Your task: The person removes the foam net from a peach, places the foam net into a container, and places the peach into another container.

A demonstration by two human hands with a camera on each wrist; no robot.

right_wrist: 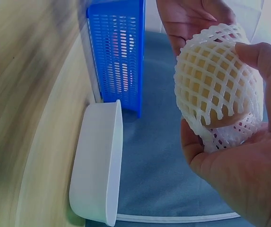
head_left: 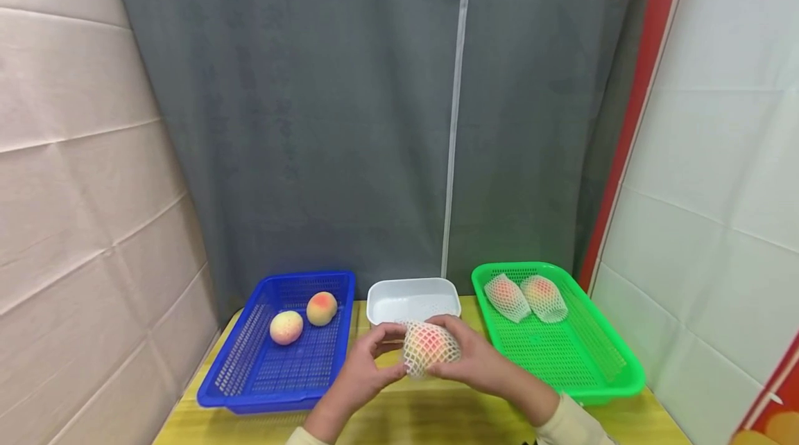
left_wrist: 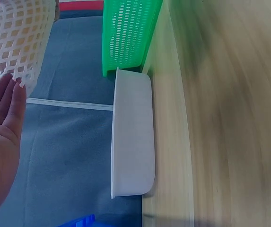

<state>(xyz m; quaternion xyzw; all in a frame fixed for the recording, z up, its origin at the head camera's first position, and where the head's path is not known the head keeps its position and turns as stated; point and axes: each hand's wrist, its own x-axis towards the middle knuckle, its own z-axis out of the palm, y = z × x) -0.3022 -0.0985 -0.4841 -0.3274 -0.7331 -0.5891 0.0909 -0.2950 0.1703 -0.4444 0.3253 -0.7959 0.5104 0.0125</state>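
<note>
Both hands hold a peach in a white foam net above the front of the table. My right hand grips it from the right, thumb on the near side and fingers around the far side. At the net's left end, my left hand has its thumb and fingertips on the edge. The left wrist view shows these left fingers fairly straight, with tips at the net's rim. Part of the peach shows bare below the net's edge in the right wrist view.
A blue basket on the left holds two bare peaches. Behind the hands stands a white tub. On the right, a green basket contains two netted peaches. A grey curtain hangs behind the table.
</note>
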